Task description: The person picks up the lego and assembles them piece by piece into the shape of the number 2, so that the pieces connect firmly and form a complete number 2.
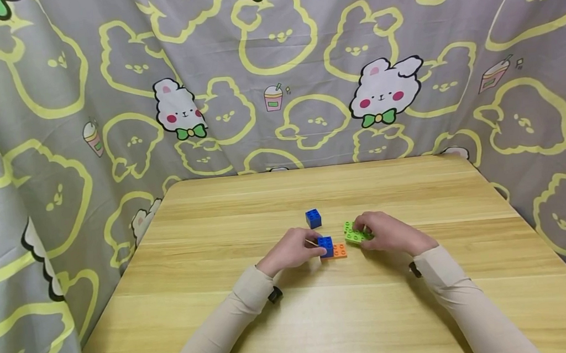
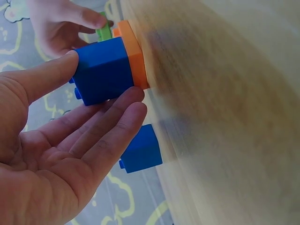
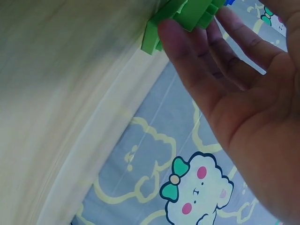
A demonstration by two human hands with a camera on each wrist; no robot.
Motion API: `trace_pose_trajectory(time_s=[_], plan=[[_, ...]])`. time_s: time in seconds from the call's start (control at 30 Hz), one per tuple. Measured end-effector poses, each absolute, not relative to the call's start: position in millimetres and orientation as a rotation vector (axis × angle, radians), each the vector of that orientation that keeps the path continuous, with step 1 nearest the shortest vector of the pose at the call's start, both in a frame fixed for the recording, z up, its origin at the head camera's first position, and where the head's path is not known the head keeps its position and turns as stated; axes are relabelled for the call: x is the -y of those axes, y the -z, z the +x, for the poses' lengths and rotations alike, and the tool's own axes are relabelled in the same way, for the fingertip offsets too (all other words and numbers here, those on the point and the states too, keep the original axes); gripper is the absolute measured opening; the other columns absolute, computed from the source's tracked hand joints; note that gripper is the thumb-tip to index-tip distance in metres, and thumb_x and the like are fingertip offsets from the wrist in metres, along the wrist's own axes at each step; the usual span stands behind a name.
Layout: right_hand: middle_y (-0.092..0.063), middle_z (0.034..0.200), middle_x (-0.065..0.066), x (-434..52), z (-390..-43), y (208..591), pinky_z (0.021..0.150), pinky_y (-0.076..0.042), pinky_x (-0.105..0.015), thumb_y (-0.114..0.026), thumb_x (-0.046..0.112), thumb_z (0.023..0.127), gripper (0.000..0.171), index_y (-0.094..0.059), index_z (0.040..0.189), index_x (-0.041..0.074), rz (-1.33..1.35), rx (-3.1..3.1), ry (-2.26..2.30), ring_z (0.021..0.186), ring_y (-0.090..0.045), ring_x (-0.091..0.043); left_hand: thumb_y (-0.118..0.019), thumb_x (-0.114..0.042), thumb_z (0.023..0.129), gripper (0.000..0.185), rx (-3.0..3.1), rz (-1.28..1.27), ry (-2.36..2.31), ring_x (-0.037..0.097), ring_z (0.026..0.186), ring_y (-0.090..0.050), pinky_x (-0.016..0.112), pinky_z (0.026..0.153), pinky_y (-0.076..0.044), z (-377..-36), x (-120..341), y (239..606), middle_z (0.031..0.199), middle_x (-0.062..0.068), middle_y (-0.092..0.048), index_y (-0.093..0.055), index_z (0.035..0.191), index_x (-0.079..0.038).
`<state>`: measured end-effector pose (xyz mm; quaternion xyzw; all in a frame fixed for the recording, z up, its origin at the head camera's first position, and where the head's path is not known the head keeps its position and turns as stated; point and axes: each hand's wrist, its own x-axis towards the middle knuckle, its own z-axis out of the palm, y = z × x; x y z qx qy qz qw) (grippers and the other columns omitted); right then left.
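2 hands work mid-table: left hand [image 1: 292, 249] pinches blue block [image 1: 325, 245] on orange plate [image 1: 339, 251]; right hand [image 1: 389, 233] grips green plate [image 1: 353, 233]. Another blue block [image 1: 313, 218] sits farther back.

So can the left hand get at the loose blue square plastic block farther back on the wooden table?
Probably yes: the loose blue block stands alone just beyond the left hand, nothing between them, but that hand would first have to release the blue block on the orange plate.

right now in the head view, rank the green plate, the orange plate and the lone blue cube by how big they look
1. green plate, partly under the right hand
2 and 3. lone blue cube and orange plate: too alike to rank, since the orange plate is partly covered
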<state>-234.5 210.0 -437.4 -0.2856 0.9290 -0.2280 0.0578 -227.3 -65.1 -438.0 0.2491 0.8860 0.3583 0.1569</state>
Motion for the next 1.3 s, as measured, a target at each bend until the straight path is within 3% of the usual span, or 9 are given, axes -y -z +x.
trace_pose_trajectory(time_s=[0.6, 1.3], plan=[[-0.07, 0.119, -0.008, -197.2, -229.0, 427.5, 0.095, -0.055, -0.046, -0.077, 0.008, 0.089, 0.034, -0.07, 0.122, 0.006, -0.894, -2.881, 0.792, 0.105, -0.065, -0.021, -0.074, -0.026, 0.096, 0.037, -2.511, 0.699, -1.058, 0.018, 0.101, -0.072, 0.033, 0.087, -0.057, -227.1, 65.8, 437.6, 0.112, 0.009, -0.075, -0.07, 0.125, -0.003], [-0.069, 0.117, -0.006, -182.5, -219.5, 417.6, 0.088, -0.057, -0.039, -0.075, 0.014, 0.093, 0.031, -0.068, 0.122, 0.007, -1.047, -2.897, 0.852, 0.097, -0.064, -0.015, -0.074, -0.02, 0.096, 0.032, -2.482, 0.701, -1.117, 0.02, 0.101, -0.072, 0.033, 0.085, -0.059, -228.5, 67.2, 437.6, 0.113, 0.009, -0.073, -0.069, 0.123, -0.004]])
